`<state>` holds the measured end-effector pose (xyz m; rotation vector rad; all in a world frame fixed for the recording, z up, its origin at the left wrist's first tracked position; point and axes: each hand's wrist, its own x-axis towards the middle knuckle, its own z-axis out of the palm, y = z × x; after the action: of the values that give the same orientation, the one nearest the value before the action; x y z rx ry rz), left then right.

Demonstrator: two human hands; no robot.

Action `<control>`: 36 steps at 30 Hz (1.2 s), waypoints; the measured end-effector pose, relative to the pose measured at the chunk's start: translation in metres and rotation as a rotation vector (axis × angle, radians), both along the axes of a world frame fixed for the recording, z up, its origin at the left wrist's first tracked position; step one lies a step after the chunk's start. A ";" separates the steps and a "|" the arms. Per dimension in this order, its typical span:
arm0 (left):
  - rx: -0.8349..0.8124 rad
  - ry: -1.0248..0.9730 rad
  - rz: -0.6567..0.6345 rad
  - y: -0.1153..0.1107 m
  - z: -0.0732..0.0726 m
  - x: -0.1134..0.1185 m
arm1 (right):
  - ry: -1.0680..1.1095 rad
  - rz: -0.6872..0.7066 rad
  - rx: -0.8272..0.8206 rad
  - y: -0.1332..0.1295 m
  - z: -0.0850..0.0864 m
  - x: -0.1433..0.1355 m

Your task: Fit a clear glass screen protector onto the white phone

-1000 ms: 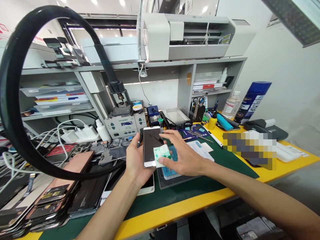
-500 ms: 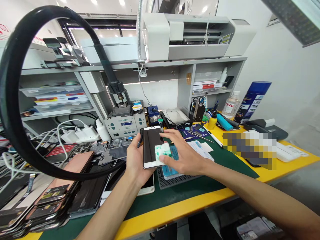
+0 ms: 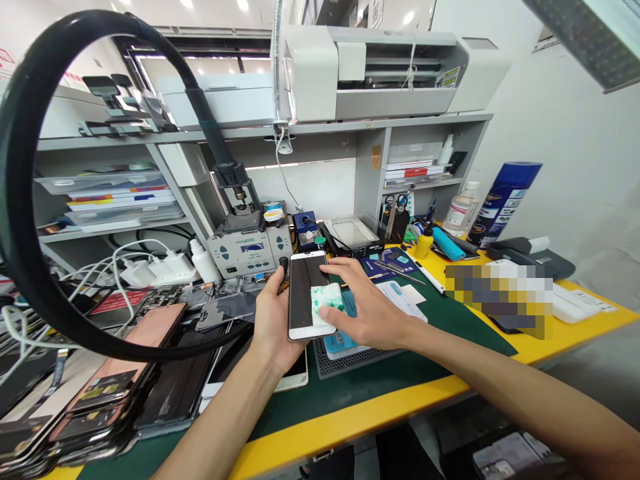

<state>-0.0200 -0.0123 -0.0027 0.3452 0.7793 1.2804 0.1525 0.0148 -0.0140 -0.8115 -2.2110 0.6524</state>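
A white-framed smartphone [image 3: 302,293] with a dark screen lies face up in my left hand [image 3: 274,325], whose fingers wrap around its left side and underside. On the lower right of the screen sits a folded white cloth [image 3: 326,297] with green blotches. My right hand [image 3: 367,307] presses the cloth to the glass with its thumb, while the fingertips rest at the phone's upper right edge. Beneath the phone is a blue-and-white flat case [image 3: 345,343] on a dark perforated mat [image 3: 327,368]. Part of the cloth is hidden behind my thumb.
Stacked phones and parts [image 3: 95,393] crowd the left side, under a black hose loop [image 3: 15,200]. A soldering station [image 3: 250,250] stands at the back. Tweezers [image 3: 403,272], a yellow bottle [image 3: 424,245] and a blue spray can [image 3: 505,203] are to the right.
The phone and the cloth have shifted slightly right, and the phone has turned a little in my left hand. My right thumb stays on the cloth.
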 end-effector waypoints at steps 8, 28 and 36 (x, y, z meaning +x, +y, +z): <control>0.031 0.008 -0.037 0.000 -0.003 -0.001 | 0.017 -0.024 -0.026 0.003 -0.003 0.000; 0.057 -0.010 -0.139 -0.006 0.001 0.002 | 0.122 -0.129 -0.014 0.003 -0.003 -0.001; 0.073 0.031 -0.168 -0.004 -0.003 0.000 | 0.166 -0.113 -0.132 0.000 -0.001 -0.001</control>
<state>-0.0195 -0.0164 -0.0057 0.4808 0.7159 1.1497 0.1516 0.0150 -0.0146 -0.9082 -1.9740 0.7872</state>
